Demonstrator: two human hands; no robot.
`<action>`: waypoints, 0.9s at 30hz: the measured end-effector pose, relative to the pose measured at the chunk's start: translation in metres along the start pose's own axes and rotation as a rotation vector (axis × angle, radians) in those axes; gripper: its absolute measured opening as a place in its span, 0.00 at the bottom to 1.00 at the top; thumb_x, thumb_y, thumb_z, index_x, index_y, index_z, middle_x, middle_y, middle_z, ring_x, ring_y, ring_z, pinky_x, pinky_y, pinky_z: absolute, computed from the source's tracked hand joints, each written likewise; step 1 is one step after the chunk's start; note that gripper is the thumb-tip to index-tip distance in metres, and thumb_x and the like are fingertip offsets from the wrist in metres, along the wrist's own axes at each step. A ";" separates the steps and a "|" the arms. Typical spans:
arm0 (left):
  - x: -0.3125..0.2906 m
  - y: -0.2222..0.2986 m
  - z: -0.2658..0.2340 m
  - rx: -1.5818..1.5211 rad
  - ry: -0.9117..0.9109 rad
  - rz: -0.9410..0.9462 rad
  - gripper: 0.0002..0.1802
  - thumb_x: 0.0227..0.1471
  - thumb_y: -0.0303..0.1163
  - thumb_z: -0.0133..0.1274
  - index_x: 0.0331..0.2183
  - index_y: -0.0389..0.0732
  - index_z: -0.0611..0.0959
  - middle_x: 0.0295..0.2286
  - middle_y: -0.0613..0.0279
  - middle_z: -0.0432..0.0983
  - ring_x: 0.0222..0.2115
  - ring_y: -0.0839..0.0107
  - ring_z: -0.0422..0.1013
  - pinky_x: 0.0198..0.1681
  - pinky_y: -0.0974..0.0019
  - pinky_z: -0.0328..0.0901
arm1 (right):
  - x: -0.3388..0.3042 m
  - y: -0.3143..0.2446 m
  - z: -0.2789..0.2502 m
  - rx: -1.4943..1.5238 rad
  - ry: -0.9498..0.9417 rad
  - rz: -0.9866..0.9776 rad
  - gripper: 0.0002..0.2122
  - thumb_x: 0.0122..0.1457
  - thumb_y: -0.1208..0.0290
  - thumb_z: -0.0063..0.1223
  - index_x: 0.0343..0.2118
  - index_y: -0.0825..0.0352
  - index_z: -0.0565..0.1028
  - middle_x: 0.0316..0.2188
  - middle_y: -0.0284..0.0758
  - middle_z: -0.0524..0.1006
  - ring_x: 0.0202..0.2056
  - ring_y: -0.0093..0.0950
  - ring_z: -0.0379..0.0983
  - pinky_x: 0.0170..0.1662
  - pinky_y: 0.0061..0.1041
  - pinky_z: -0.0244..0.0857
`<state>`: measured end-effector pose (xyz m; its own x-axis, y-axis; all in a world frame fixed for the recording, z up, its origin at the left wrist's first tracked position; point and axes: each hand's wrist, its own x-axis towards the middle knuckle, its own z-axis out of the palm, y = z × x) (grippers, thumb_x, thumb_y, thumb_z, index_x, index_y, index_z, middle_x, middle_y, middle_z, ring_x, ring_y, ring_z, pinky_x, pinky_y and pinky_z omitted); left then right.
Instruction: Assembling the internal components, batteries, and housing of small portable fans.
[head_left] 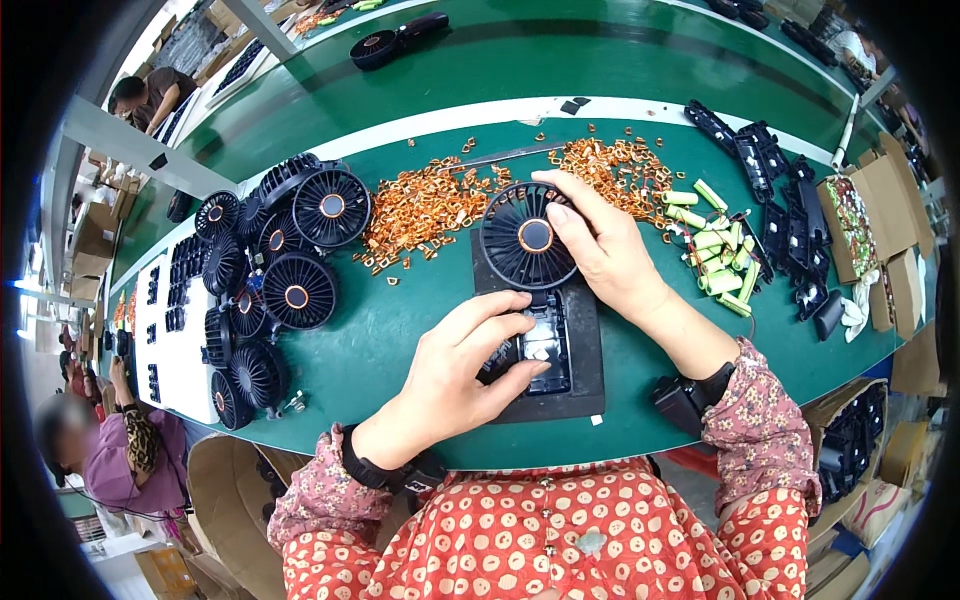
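A black handheld fan with an orange ring at its hub lies on a dark rectangular pad. Its round head points away from me, and the opened handle extends toward me, showing shiny inner parts. My right hand grips the head's right rim, thumb on the grille and fingers over the far edge. At the handle's left side, my left hand is closed, fingertips and thumb on it. A dark part shows between those fingers; whether it is separate from the handle is unclear.
Fan heads are piled left beside a white tray. Small orange pieces lie in heaps beyond the pad. Green cylindrical cells and black handle shells lie right. Another fan rests on the far green surface; co-workers sit left.
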<state>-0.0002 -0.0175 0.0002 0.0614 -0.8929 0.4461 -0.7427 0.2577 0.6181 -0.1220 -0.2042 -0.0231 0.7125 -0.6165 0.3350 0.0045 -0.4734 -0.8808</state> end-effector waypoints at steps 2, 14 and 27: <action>0.002 -0.001 0.001 0.042 -0.077 0.034 0.29 0.42 0.29 0.69 0.49 0.38 0.79 0.48 0.54 0.76 0.41 0.57 0.75 0.42 0.62 0.73 | 0.000 0.001 0.000 -0.001 -0.024 0.021 0.17 0.68 0.66 0.45 0.56 0.65 0.71 0.42 0.37 0.78 0.42 0.23 0.75 0.48 0.24 0.67; 0.009 0.012 -0.006 0.171 -0.173 0.055 0.32 0.39 0.23 0.68 0.50 0.33 0.79 0.47 0.47 0.77 0.36 0.53 0.74 0.40 0.60 0.71 | 0.003 0.013 0.014 -0.472 0.119 -0.159 0.17 0.64 0.62 0.51 0.51 0.67 0.76 0.43 0.41 0.75 0.46 0.39 0.72 0.50 0.37 0.68; -0.003 -0.029 -0.021 -1.065 -0.049 -0.592 0.15 0.53 0.25 0.61 0.44 0.32 0.81 0.51 0.46 0.74 0.41 0.70 0.76 0.46 0.66 0.72 | -0.144 -0.026 -0.160 -0.527 0.381 0.111 0.08 0.56 0.84 0.55 0.39 0.69 0.80 0.35 0.37 0.77 0.35 0.30 0.76 0.40 0.26 0.70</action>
<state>0.0355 -0.0143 -0.0052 0.1625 -0.9821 -0.0949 0.3115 -0.0402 0.9494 -0.3371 -0.2040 0.0048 0.3905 -0.8130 0.4320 -0.4678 -0.5794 -0.6674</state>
